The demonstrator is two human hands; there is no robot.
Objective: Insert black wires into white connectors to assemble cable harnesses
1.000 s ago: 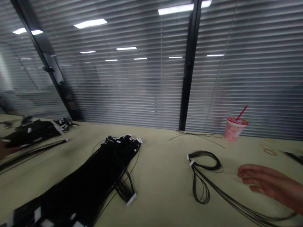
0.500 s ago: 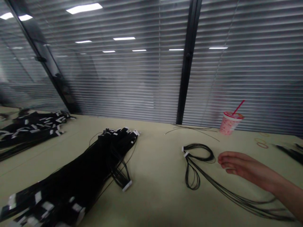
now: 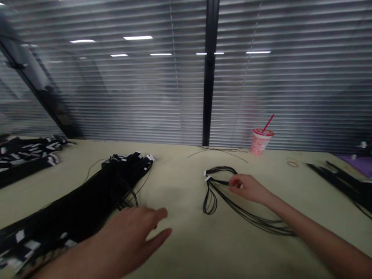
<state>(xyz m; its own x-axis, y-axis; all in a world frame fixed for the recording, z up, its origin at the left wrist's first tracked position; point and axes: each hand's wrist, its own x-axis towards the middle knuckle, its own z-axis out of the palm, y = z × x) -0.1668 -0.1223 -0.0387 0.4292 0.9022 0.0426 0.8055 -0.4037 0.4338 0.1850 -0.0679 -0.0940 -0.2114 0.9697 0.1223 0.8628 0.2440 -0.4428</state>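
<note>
On the table lies a looped black wire harness (image 3: 216,182) with two small white connectors at its left end and long wires trailing right. My right hand (image 3: 247,188) is at the right side of its upper loop, fingers curled closed around the wires there. My left hand (image 3: 139,228) hovers over the table in front of a large bundle of black cables (image 3: 87,197), thumb and fingers apart and nothing between them. White connectors show at both ends of that bundle. The left forearm and hand hide part of it.
A pink cup (image 3: 261,141) with a red straw stands at the back by the blinds. Loose wires (image 3: 221,150) and rubber bands (image 3: 292,164) lie near it. More black cables (image 3: 343,182) lie at the right, and another cable pile (image 3: 29,155) at the far left.
My right hand has moved left onto the harness loop and its fingers have closed. My left hand has come into view at the lower left. The view has turned somewhat right.
</note>
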